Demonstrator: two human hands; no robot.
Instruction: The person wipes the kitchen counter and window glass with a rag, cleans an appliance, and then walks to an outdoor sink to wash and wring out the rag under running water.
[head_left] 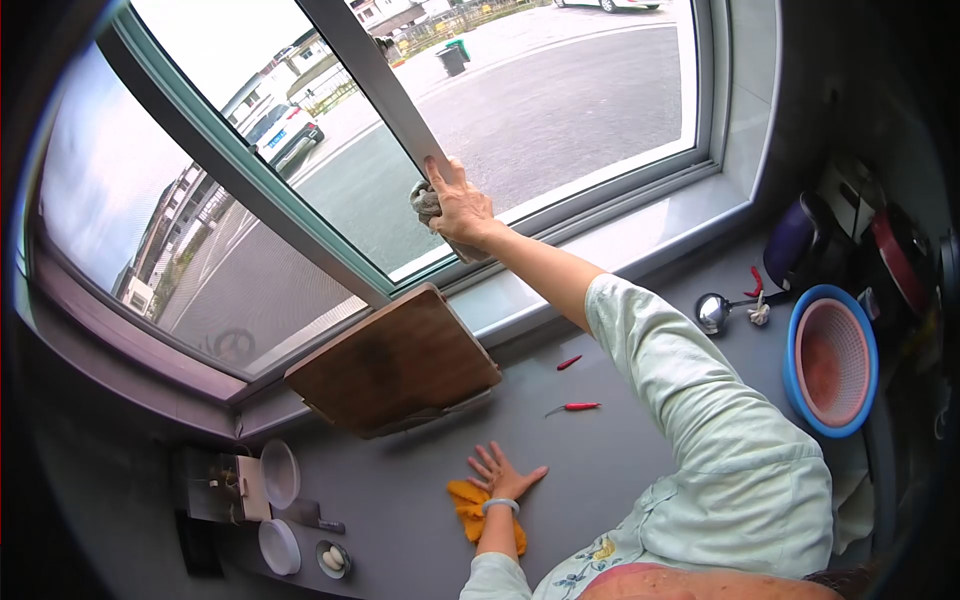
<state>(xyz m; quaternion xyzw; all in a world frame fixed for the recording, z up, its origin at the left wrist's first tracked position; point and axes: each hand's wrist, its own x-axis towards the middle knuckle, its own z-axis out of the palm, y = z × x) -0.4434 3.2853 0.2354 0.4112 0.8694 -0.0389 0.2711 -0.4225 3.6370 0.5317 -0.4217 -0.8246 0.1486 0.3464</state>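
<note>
At twelve o'clock in the view, a grey cloth [424,198] is held bunched in the right hand [462,212], its grip closed around the fabric and one finger laid along the window frame [395,90]; the step in hand is judged to be the wiping of that upright. At six o'clock, the left hand [506,482] is rested on the bench [380,490] with its grip open, the orange cloth [468,510] being partly covered by its wrist. For the next move, even pressure along the upright seems to be called for, with support given by the left palm.
</note>
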